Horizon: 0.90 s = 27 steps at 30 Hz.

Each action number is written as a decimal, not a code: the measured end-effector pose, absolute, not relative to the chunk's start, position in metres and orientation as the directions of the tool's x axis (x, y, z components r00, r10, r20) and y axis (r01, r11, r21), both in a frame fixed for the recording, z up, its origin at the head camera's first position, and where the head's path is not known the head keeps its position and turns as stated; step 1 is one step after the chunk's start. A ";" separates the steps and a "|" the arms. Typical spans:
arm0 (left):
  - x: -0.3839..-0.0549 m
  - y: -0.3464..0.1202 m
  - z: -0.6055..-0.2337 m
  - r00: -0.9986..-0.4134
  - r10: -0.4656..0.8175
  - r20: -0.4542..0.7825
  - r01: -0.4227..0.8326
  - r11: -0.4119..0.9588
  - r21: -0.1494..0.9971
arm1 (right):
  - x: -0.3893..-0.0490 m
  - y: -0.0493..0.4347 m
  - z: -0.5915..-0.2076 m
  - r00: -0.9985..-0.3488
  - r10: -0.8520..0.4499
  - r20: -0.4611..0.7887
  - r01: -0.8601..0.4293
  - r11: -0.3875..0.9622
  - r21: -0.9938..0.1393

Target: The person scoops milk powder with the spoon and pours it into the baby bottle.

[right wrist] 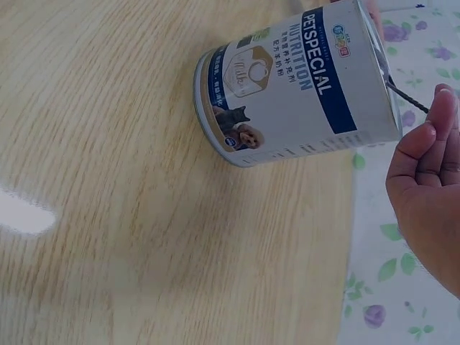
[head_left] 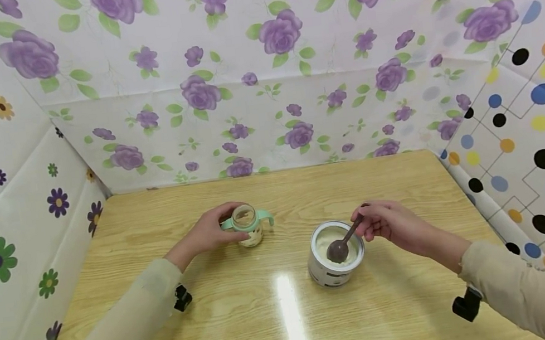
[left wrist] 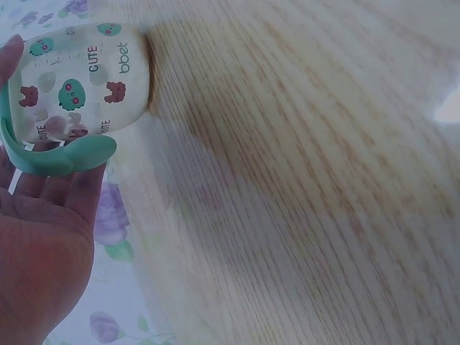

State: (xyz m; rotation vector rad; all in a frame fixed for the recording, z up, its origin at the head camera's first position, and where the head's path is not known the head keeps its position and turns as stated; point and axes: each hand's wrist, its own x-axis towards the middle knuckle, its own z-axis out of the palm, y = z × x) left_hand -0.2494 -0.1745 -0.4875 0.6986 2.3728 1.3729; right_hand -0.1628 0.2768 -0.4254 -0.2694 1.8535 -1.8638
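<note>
With fingers (left wrist: 85, 192) of the left hand (head_left: 214, 230) bent behind the bottle (head_left: 253, 234) and the thumb laid across its front, held it upright on the table (head_left: 240, 330), left of the can (head_left: 326, 275) and slightly beyond it — presumably to steady it. Took no hold of the green right-side handle (head_left: 265, 216), turned toward the can's side. Had the can uncovered between the two hands, likely for easy reach. Pinched the spoon (head_left: 338, 250) high on its handle with bunched fingertips of the right hand (head_left: 389, 221), just right of the can, and slanted it into the mouth over the pale powder (head_left: 328, 236) — perhaps to spare the contents any touch of skin. Could not tell about contact between bowl and powder. Had the bottle enclosed between left thumb and fingers; had the can just beside the right fingertips, ungrasped.
</note>
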 end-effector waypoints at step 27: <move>-0.248 -0.180 -0.468 -0.839 0.544 -0.010 0.285 0.456 0.843 | -0.163 0.281 -0.422 -0.815 -0.558 -0.154 0.066 0.175 -0.982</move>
